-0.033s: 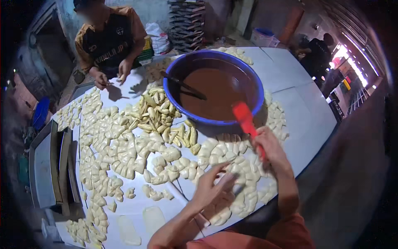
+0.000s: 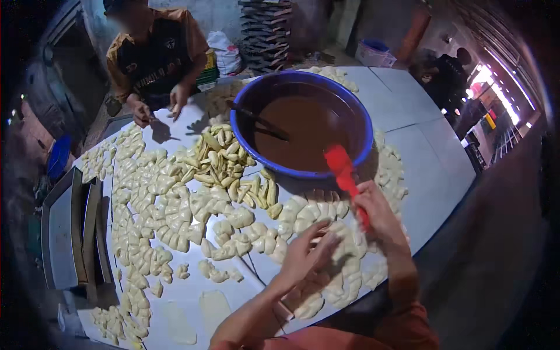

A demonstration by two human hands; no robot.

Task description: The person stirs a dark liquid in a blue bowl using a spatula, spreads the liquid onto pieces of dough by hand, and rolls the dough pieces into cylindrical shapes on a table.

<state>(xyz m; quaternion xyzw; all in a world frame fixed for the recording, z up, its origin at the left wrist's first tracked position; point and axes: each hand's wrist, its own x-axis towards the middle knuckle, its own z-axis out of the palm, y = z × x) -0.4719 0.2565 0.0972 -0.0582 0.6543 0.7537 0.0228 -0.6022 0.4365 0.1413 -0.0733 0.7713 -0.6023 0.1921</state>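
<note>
My right hand [image 2: 378,214] is shut on the handle of a red brush [image 2: 340,165], whose head lies over the near rim of a big blue basin [image 2: 240,139] filled with brown liquid [image 2: 309,125]. My left hand [image 2: 306,254] hovers with its fingers spread just above a row of pale dough pieces [image 2: 303,217] on the white table [image 2: 431,175]. It holds nothing. Many more pale pieces [image 2: 169,204] cover the table to the left. A yellower heap [image 2: 221,163] lies beside the basin.
A dark utensil [image 2: 259,122] rests inside the basin. Across the table, a person in a dark and orange shirt [image 2: 154,58] handles pieces with both hands. Metal trays [image 2: 76,233] stand at the left edge. Stacked racks [image 2: 265,29] and a white tub [image 2: 373,53] are behind.
</note>
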